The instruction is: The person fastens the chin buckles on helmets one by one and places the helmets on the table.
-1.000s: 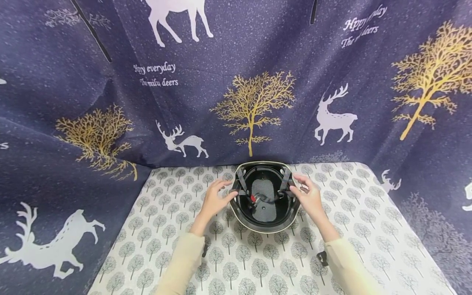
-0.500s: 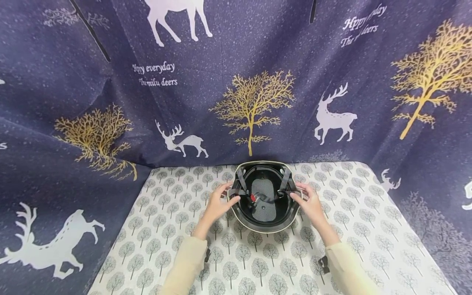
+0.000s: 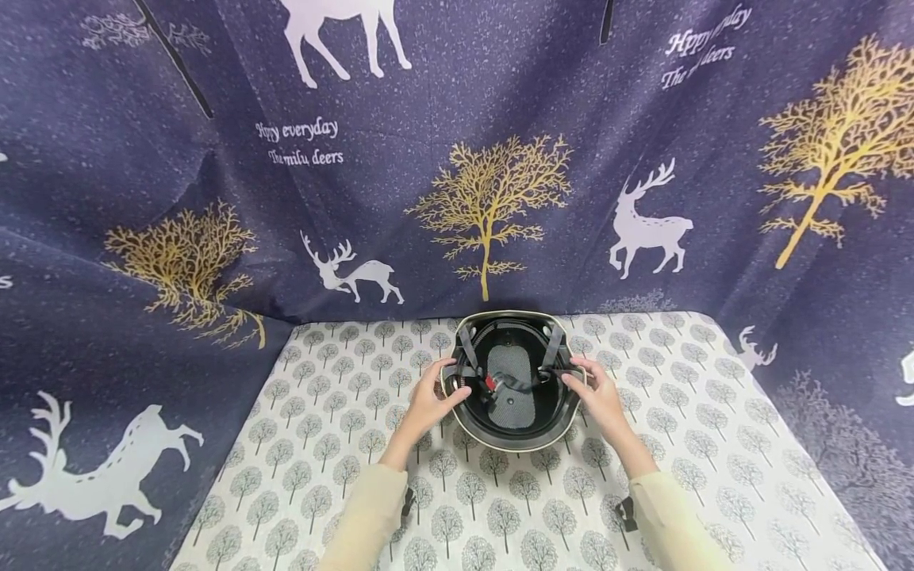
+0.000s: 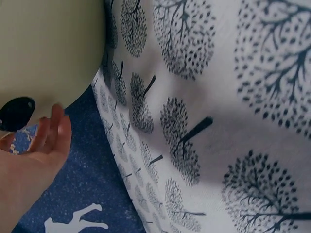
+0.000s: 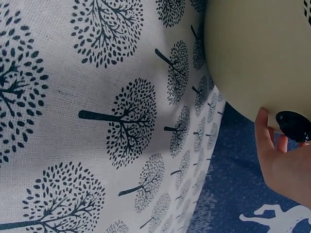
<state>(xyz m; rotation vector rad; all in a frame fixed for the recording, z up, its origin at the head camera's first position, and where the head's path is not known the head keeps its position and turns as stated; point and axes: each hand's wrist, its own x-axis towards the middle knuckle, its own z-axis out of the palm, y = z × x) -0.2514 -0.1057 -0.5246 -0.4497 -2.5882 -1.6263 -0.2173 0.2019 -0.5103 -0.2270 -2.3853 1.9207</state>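
A cream helmet (image 3: 493, 438) lies upside down on the table, its black padded inside facing up. Grey straps cross the opening, and a red-and-black buckle (image 3: 490, 385) rests within. On the left rim my left hand (image 3: 428, 406) grips, thumb over the edge and fingers along the outer shell. The right hand (image 3: 603, 400) holds the opposite rim in the same way. The left wrist view shows the fingertips against the cream shell (image 4: 53, 48) beside a black oval piece (image 4: 17, 114). A similar black oval (image 5: 293, 126) is near the right hand's fingers.
A white cloth with grey trees covers the table (image 3: 307, 476). Behind and at both sides hangs a dark blue curtain (image 3: 400, 198) printed with deer and golden trees. The helmet's far rim is close to the curtain. Dark wrist devices (image 3: 627, 514) sit at the sleeves.
Both hands have settled lower on the helmet's sides, the thumbs now over the rim and the fingers wrapped outside it. The helmet stays in place.
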